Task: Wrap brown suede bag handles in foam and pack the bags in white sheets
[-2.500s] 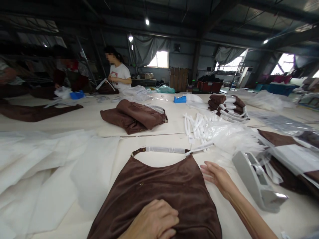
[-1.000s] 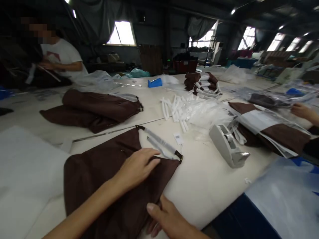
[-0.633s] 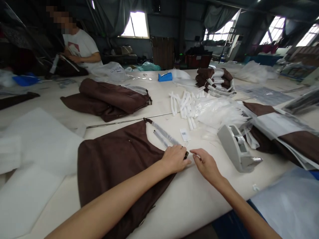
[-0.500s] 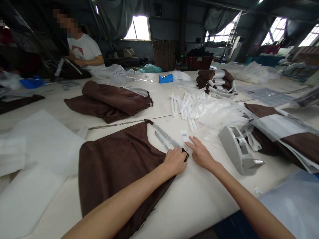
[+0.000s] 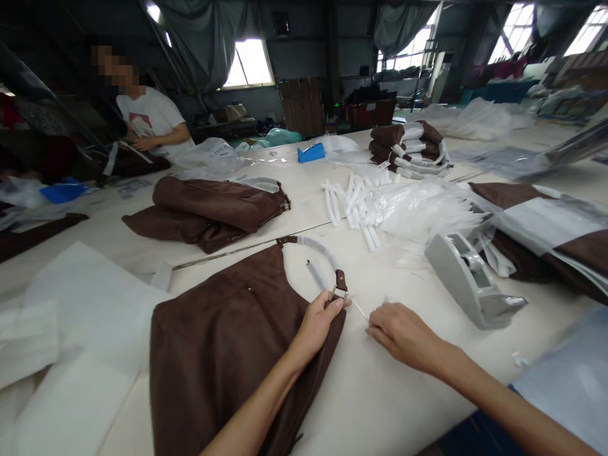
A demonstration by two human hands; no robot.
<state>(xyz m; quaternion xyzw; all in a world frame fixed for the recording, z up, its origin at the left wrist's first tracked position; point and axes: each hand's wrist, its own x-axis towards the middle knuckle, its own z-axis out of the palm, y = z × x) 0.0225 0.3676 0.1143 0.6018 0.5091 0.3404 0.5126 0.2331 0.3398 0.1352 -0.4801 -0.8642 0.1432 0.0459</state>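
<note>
A brown handbag (image 5: 228, 342) lies on the white table, its strap (image 5: 318, 246) curved upward and partly wrapped in clear film. My left hand (image 5: 316, 323) is closed on the bag's upper corner, just below the metal ring (image 5: 339, 292) that joins the strap. From near that ring a thin white string (image 5: 360, 310) stretches to my right hand (image 5: 401, 332), whose fingers are pinched on its end. Something pale and blurred shows above those fingers; I cannot make out whether it is the tag. A loose wrapped strap (image 5: 315, 275) lies inside the strap's curve.
A grey tape dispenser (image 5: 458, 278) stands to the right. Beyond lie white foam tubes (image 5: 351, 201), plastic bags (image 5: 422, 209), a folded brown bag (image 5: 213, 209) and a stack of brown bags (image 5: 411, 149). White sheets (image 5: 90, 310) cover the left. A co-worker (image 5: 152, 117) stands across the table.
My right hand has moved down and right from the white tag, closing and drawing the string taut. The strap now arches upward, and my left hand has shifted slightly left, uncovering the ring.
</note>
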